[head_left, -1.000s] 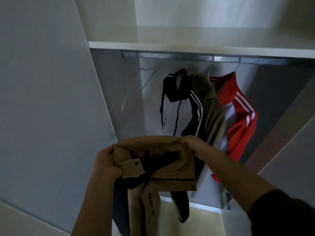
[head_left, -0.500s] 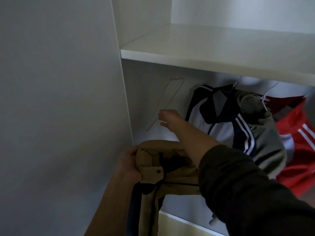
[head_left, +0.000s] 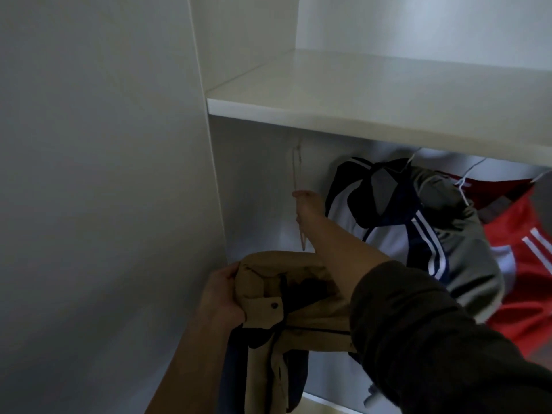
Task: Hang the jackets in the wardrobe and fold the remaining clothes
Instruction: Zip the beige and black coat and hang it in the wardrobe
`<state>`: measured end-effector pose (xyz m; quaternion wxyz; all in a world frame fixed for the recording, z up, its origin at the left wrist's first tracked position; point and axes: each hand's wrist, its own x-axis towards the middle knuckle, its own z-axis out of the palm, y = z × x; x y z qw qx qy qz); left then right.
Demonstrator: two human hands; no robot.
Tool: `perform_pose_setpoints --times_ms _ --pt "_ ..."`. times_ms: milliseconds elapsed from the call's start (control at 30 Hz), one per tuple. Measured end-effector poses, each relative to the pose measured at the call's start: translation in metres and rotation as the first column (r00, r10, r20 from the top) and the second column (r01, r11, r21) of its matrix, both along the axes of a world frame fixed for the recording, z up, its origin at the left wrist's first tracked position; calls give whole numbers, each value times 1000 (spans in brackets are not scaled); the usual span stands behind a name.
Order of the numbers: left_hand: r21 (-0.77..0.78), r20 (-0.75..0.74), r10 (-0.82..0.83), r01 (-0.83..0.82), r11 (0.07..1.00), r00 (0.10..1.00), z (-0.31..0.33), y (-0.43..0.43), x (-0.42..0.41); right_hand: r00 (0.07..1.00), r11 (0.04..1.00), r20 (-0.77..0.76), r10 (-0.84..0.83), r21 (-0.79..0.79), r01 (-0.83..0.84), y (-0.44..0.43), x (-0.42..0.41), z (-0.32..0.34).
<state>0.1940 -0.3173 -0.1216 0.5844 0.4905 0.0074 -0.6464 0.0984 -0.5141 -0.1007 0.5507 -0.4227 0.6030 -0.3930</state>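
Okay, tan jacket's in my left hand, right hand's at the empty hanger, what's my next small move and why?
Probably unhook the wire hanger and draw it out: your right hand grips it, it carries nothing, and the tan jacket in your left hand needs one.

White wardrobe shelf [head_left: 373, 97] with clothes hung beneath
Under its front edge, left to right: a thin bare wire hanger [head_left: 295, 171]; a navy-and-white striped track jacket [head_left: 388, 225]; a grey-olive jacket [head_left: 469, 252] pressed against it; a red track jacket with white stripes [head_left: 531, 270].
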Motion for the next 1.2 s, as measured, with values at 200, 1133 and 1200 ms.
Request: perform_pose_setpoints --times_ms 200,1133,1200 --pt "-41 15 -61 62 997 998 7 -3 -16 999 998 22 44 -54 -42 -1 -45 33" --pt "-53 524 -239 311 949 818 83 188 -193 995 960 57 82 -272 -63 450 -366 21" --pt "-34 542 -274 346 937 794 93 195 -202 996 950 -45 -78 -307 61 450 -361 34"
